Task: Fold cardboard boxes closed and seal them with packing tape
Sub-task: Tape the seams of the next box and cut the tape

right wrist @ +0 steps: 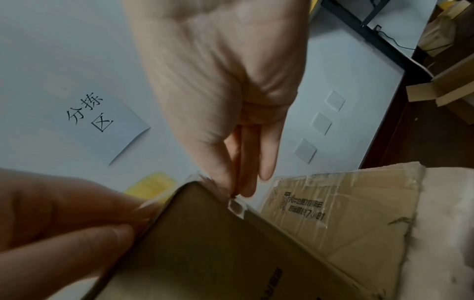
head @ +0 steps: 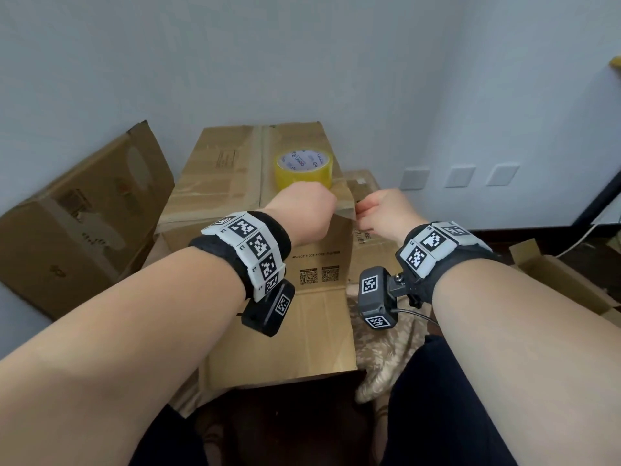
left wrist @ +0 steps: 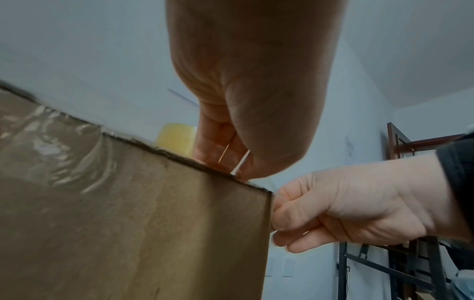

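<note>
A closed cardboard box point(head: 235, 183) stands in front of me with a yellow tape roll point(head: 304, 169) on its top. Clear tape point(head: 346, 208) lies over the box's near right corner. My left hand point(head: 322, 203) is curled at that corner's top edge and pinches the tape strip point(left wrist: 233, 160) between thumb and fingers. My right hand point(head: 364, 210) is just right of the corner, and its thumb and fingers point(right wrist: 238, 188) pinch the tape end against the box's side. In the right wrist view my left hand's fingertips point(right wrist: 123, 223) touch the box edge.
The box's lower flap point(head: 285, 331) hangs open toward me. A second taped box point(head: 77, 223) leans at the left. A flat taped carton point(right wrist: 346, 213) lies behind on the right, and a small open box point(head: 564, 280) sits at the far right. The wall is close behind.
</note>
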